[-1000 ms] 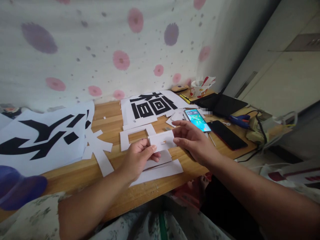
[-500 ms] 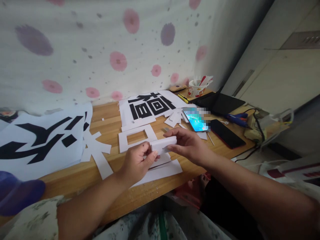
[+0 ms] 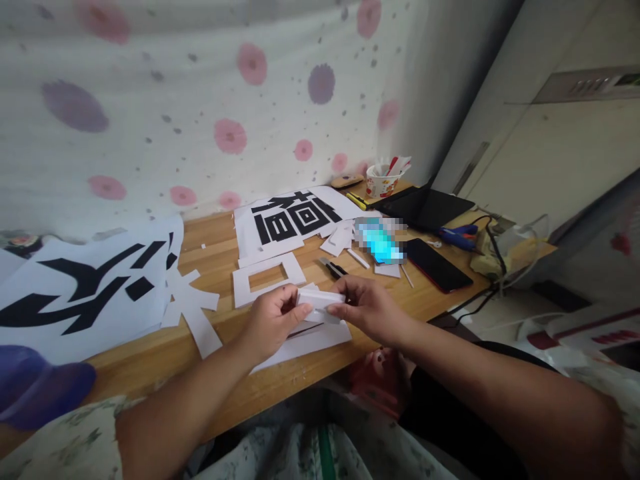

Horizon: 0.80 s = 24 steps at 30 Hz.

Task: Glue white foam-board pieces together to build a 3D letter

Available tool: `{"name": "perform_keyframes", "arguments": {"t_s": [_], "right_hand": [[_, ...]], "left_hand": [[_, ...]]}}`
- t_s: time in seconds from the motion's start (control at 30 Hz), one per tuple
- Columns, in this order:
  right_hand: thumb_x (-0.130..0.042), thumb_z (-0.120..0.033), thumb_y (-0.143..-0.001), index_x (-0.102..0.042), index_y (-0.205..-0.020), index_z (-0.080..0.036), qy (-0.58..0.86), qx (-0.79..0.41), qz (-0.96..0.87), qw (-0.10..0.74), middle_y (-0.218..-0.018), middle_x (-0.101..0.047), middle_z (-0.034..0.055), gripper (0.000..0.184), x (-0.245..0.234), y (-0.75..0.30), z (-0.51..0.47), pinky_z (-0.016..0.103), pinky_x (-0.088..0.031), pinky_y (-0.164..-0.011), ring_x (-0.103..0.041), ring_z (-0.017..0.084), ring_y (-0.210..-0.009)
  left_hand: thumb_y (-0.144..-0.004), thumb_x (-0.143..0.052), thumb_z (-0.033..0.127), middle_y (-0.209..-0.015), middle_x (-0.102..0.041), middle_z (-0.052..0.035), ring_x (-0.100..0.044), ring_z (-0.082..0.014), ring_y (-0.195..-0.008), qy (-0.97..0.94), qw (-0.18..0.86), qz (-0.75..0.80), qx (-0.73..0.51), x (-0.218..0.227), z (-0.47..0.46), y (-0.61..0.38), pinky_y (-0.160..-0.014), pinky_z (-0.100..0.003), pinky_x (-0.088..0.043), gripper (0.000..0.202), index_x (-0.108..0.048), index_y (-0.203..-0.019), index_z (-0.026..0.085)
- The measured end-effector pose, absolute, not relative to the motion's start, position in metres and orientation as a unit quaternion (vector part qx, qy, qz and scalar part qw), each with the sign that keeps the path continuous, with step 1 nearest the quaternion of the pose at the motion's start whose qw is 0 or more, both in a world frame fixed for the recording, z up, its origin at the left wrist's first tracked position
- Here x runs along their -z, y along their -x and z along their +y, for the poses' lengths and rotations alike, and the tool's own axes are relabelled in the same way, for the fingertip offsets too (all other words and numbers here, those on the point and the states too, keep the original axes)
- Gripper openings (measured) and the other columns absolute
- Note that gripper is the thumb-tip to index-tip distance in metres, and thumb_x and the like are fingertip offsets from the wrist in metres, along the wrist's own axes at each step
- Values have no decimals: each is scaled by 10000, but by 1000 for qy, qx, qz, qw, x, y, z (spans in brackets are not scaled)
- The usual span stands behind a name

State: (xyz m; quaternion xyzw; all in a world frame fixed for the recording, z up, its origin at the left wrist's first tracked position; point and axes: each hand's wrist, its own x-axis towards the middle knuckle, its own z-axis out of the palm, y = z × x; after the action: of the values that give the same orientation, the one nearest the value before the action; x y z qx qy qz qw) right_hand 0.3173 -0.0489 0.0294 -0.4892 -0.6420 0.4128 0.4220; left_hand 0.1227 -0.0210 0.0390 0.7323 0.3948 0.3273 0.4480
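Observation:
Between both hands is a small white rectangular piece of foam board or thick card (image 3: 321, 300), held above the table's front part. My left hand (image 3: 275, 317) pinches its left end between thumb and fingers. At the right end, my right hand (image 3: 367, 305) grips it with thumb and fingertips. Below lie flat white sheets (image 3: 330, 337), partly hidden by the hands. Just behind the right hand a dark-handled cutter knife (image 3: 333, 268) lies on the wood. A white rectangular frame (image 3: 241, 285) with a cut-out window rests behind the left hand.
Printed sheets with black characters lie at left (image 3: 45, 267) and at the back (image 3: 247, 223). White cut shapes (image 3: 197, 317) and scraps (image 3: 339, 239) are scattered around. A lit phone (image 3: 380, 243), a dark phone (image 3: 439, 265), a paper cup (image 3: 383, 183) and a blue tool (image 3: 460, 235) stand right. A purple object (image 3: 45, 387) sits front left.
Both hands have lowered slightly and tilted the white piece, its wide face turning more upward. The cutter knife behind the right hand shows more. The camera view has shifted a little.

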Motion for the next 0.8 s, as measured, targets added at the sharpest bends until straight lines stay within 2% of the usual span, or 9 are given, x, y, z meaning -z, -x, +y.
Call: {"name": "perform_keyframes", "arguments": {"t_s": [0.07, 0.17, 0.23, 0.3, 0.37, 0.47, 0.63, 0.8], "right_hand": [[-619, -239, -751, -554, -783, -169, 467, -344, -700, 418, -675, -550, -11, 101, -34, -320, -52, 228, -401, -547, -496, 109, -603], [-564, -188, -806, -569, -810, -170, 410, -188, -799, 397, -769, -590, 34, 19, -43, -326, -58, 277, -429, -647, -538, 144, -715], [-549, -193, -828, -572, -812, -165, 381, -157, -815, 407, -790, -599, 53, 40, -48, -328, -63, 293, -433, -664, -546, 154, -736], [-582, -244, -823, -561, -800, -165, 369, -228, -780, 451, -748, -594, 41, 85, -51, -328, -68, 281, -435, -623, -543, 141, -682], [-654, -323, -780, -535, -782, -177, 350, -360, -707, 498, -695, -590, 12, 188, -53, -326, -73, 267, -439, -583, -544, 126, -626], [-749, -369, -689, -511, -753, -187, 303, -528, -591, 529, -674, -617, -14, 306, -54, -323, -81, 261, -469, -591, -580, 116, -614], [-805, -287, -625, -561, -714, -165, 263, -617, -491, 555, -661, -661, -18, 288, -57, -325, -95, 247, -518, -585, -618, 99, -579], [-821, -243, -598, -596, -709, -150, 230, -679, -430, 549, -677, -675, -12, 268, -58, -328, -106, 210, -537, -556, -630, 89, -568]], "left_hand": [[-791, -572, 333, -579, -504, 39, -459, -109, -547, -784, 347, 389, -336, -48, -25, -122, -526, -223, -363, 196, -562, -671, 179], [-773, -597, 246, -644, -613, 0, -540, -136, -617, -850, 197, 319, -371, -60, -37, -121, -600, -249, -409, 107, -611, -677, 199], [-749, -632, 205, -730, -667, -24, -592, -157, -696, -844, 174, 288, -417, -64, -47, -124, -663, -264, -443, 19, -635, -730, 206], [-716, -680, 204, -789, -681, -30, -613, -164, -730, -798, 225, 307, -467, -63, -57, -129, -690, -271, -469, 91, -640, -798, 202], [-709, -698, 245, -809, -683, -25, -625, -166, -730, -732, 326, 343, -490, -60, -67, -137, -699, -278, -491, 158, -639, -847, 196], [-733, -676, 285, -810, -686, -14, -640, -167, -745, -649, 439, 365, -504, -58, -81, -151, -722, -288, -508, 136, -639, -822, 189], [-730, -687, 276, -813, -670, -7, -627, -158, -768, -583, 542, 310, -520, -61, -95, -167, -760, -303, -501, 152, -629, -834, 182], [-670, -733, 252, -753, -655, 9, -594, -137, -693, -524, 642, 262, -494, -73, -102, -176, -691, -288, -484, 187, -622, -804, 183]]}}
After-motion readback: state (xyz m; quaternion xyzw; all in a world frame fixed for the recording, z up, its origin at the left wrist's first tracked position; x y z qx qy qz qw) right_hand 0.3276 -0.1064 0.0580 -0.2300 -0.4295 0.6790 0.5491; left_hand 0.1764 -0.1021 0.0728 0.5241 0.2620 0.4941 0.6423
